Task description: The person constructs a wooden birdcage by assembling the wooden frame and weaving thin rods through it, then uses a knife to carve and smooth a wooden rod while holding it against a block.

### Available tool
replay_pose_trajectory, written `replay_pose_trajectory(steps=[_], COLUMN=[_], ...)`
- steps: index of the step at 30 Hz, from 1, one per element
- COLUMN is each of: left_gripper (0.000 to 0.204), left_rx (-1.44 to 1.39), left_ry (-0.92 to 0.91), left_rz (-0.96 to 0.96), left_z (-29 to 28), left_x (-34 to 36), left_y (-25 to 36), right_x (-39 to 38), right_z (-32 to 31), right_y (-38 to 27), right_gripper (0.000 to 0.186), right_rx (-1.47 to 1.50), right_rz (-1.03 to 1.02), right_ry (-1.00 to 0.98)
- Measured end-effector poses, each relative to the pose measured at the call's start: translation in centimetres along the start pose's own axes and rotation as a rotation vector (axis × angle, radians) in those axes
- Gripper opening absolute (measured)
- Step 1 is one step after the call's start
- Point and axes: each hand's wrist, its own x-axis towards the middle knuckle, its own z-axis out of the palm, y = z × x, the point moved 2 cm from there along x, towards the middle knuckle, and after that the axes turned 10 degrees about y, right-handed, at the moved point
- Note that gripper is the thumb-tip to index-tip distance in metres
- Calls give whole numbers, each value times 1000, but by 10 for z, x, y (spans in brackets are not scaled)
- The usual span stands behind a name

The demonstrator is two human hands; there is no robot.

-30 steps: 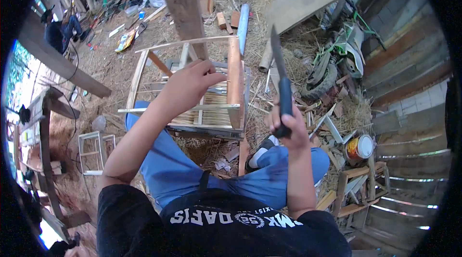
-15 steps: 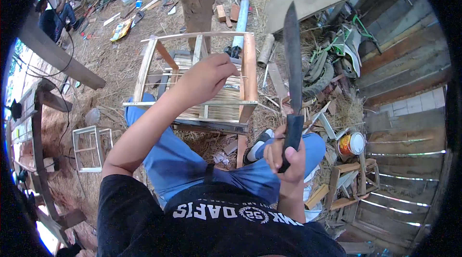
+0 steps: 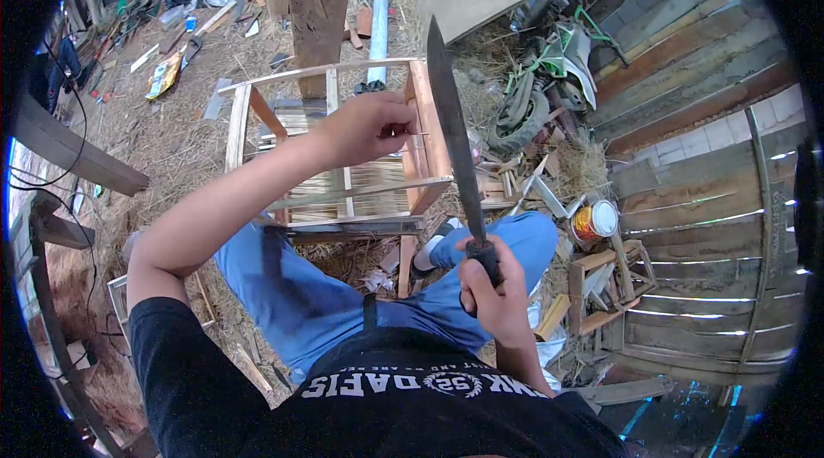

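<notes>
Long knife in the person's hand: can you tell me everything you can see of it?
The long knife has a dark grey, metal-looking blade that tapers to a point, and a black handle. The person's right hand is wrapped around the handle. The blade extends forward, away from the body, its tip slanting left in the picture. It appears beside the right side of the wooden frame; whether they touch is unclear.

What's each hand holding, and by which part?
Right hand: large knife, by its dark handle. Left hand: at the wooden frame's right board; whether it grips anything can't be told.
</notes>
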Motion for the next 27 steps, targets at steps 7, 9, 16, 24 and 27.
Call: replay_pose_trajectory(steps=[7,9,16,24,27], left_gripper=[9,10,15,15,16], left_rx=[51,86,23,-86,-99], left_ry=[100,130,84,91,113], left_rz=[74,60,-58,-179,-174], left_z=[11,10,9,16,17], left_x=[-4,-4,6,8,8], left_y=[-9,-4,3,-4,-4], right_x=[-6,-5,-9,-12,-12], right_z=[15,14,17,21,21], right_y=[-10,-8,-11,-19,-19], right_gripper=[41,50,58,59,59], right_rx=[-211,-268,-624,-618,-576], right_rz=[-129,-208,-399,-309,-276], right_ry=[91,117,140,119,133])
